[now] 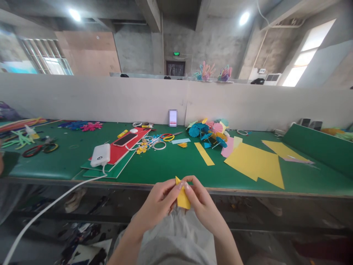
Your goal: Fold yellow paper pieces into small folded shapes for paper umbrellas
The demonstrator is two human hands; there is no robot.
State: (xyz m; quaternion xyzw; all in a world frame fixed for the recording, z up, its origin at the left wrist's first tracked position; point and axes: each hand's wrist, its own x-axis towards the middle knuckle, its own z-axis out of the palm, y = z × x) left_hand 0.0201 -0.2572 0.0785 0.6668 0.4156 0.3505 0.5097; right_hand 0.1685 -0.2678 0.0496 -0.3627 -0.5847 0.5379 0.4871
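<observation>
A small folded piece of yellow paper [183, 198] is pinched between both hands, just in front of the table's near edge and above the lap. My left hand [162, 198] grips its left side with thumb and fingers. From the right, my right hand [200, 197] holds the same piece, its thumb close to the other thumb. The piece has a pointed top; its lower part hangs below the thumbs. Beyond the hands, a yellow paper strip [204, 154] lies on the green table [165, 167]. Large yellow sheets [255, 163] lie to the right.
A heap of coloured paper umbrellas [208, 131] sits at the back. Yellow-handled scissors [168, 137], paper scraps [142, 146] and a tape ring [159, 145] lie left of centre. A white power bank [100, 155] with a cable and a phone [125, 139] rest on red and green boards.
</observation>
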